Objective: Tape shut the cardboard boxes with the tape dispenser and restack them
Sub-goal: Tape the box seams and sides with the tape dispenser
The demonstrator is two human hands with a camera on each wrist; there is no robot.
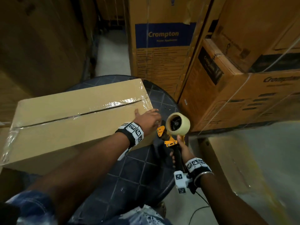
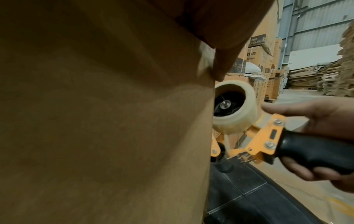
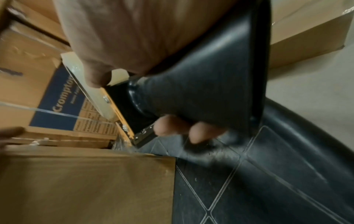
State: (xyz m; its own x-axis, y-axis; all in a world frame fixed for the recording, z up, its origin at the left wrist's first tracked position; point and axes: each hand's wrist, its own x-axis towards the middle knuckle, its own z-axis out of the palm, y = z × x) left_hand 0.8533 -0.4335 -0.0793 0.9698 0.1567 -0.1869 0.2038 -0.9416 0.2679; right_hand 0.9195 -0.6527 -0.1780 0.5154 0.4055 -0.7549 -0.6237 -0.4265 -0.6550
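A plain cardboard box (image 1: 73, 124) lies on a dark round table (image 1: 138, 176), with clear tape running along its top seam and down both ends. My left hand (image 1: 147, 117) grips the box's near right corner, thumb on top and fingers round the end. Just right of that corner my right hand (image 1: 180, 153) holds the black handle of the yellow tape dispenser (image 1: 172, 135), its tape roll (image 1: 177, 123) uppermost. The left wrist view shows the box side (image 2: 105, 121) and the dispenser (image 2: 268, 136) beside it. In the right wrist view my fingers (image 3: 172, 125) wrap the handle (image 3: 201, 91).
Tall printed Crompton boxes (image 1: 164, 46) stand right behind the table. More strapped boxes (image 1: 243, 95) are stacked at the right, and another box (image 1: 235, 168) sits low beside my right arm. Brown cartons (image 1: 40, 46) wall in the left. A black cable (image 1: 199, 208) hangs from my right wrist.
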